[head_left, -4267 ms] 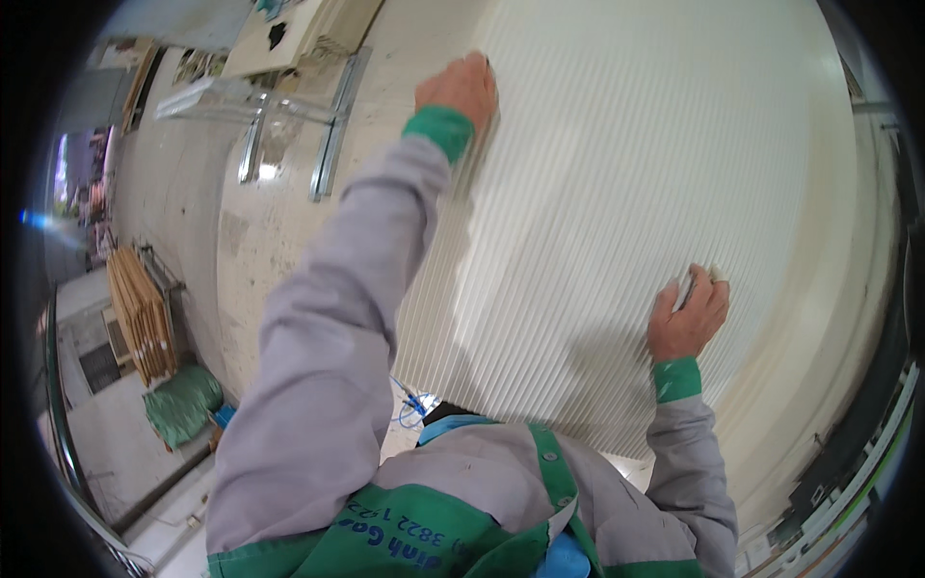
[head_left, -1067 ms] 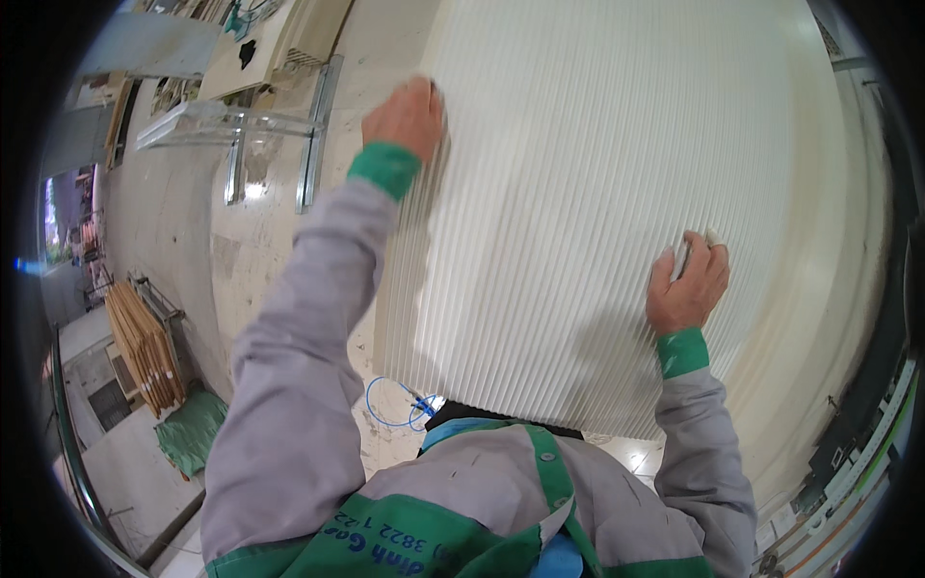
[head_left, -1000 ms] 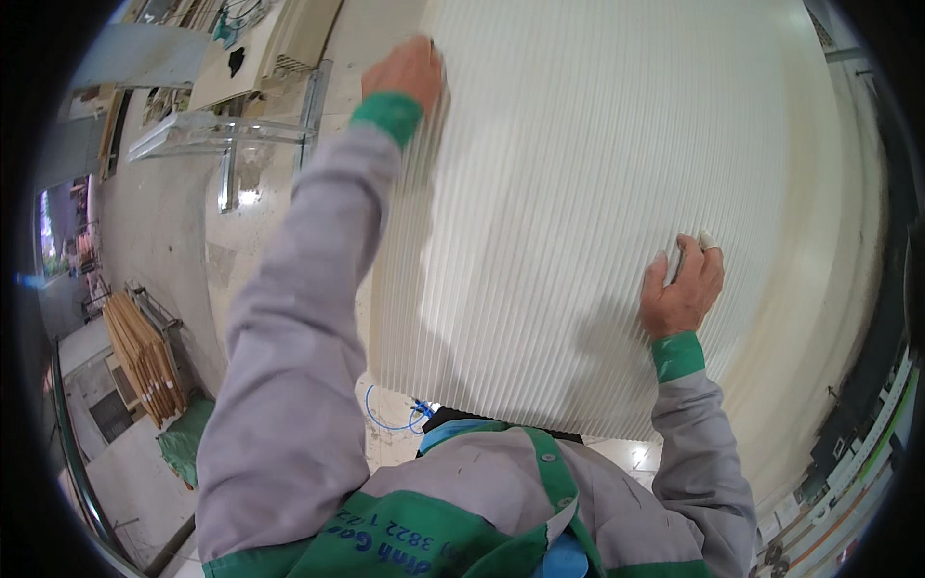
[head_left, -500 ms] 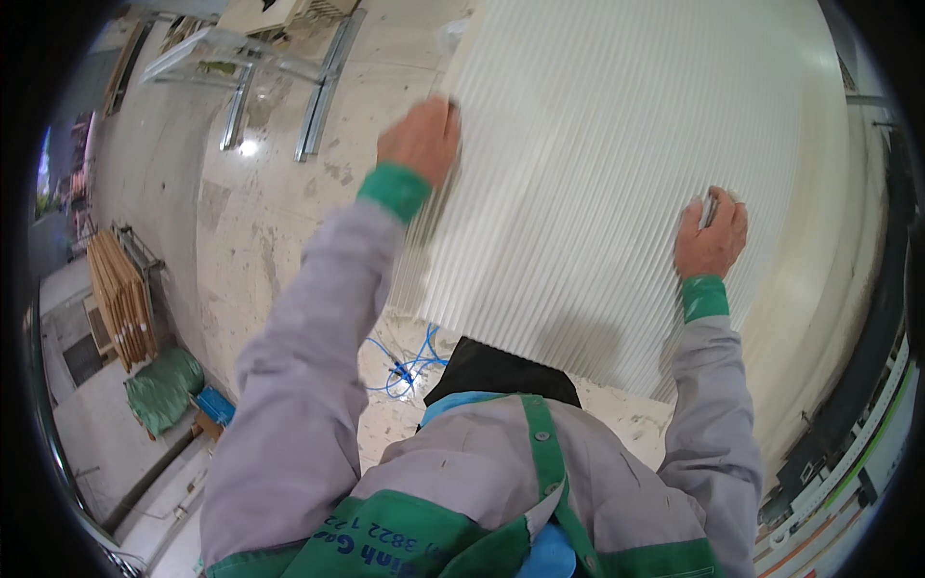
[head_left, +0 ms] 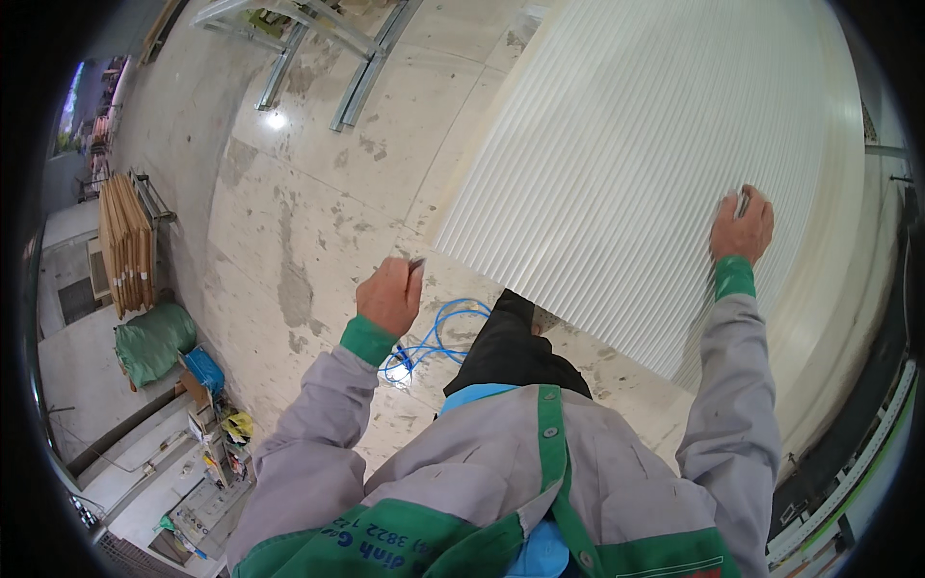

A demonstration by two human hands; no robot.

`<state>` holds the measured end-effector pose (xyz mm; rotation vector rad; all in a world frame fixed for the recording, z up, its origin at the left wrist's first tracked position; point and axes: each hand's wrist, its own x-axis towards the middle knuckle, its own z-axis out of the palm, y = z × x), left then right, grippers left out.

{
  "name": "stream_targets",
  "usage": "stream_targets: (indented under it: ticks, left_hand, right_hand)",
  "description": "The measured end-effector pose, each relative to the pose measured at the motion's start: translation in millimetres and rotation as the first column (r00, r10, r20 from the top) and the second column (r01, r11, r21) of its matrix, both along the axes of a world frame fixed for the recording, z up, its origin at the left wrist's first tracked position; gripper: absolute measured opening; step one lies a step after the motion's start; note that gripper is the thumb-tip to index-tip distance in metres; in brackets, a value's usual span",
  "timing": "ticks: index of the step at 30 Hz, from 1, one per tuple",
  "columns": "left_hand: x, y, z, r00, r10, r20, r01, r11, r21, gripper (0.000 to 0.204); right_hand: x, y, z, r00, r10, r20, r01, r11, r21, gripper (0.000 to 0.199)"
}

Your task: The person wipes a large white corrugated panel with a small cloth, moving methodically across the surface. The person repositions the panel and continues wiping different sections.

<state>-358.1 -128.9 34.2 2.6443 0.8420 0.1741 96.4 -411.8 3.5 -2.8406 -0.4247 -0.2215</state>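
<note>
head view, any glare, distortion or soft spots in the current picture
In the head view, the fisheye bends the white ribbed panel's right edge and leaves black corners; in the head view, a glare spot shows on the floor near the metal rails; in the head view, far-left background detail looks too soft to make out.

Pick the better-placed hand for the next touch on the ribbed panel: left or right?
Right, I'd judge. The right hand is over the white ribbed panel, apparently resting on it. The left hand is off the panel, beyond its near-left corner, above the floor.
</note>
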Motion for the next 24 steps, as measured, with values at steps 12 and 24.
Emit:
stream_targets:
  ticks: [12,24]
  left_hand:
    - [176,60,3,0.987,-0.098,-0.125,0.101,0.995,0.016,0.017]
    - [601,211,-38,0.987,-0.128,-0.094,0.148,0.954,0.26,0.029]
  right_hand:
    - [2,-5,-11,0.998,0.053,0.022,-0.053,0.998,0.029,0.042]
    - [10,-4,-12,0.998,0.061,0.029,-0.062,0.998,0.026,0.045]
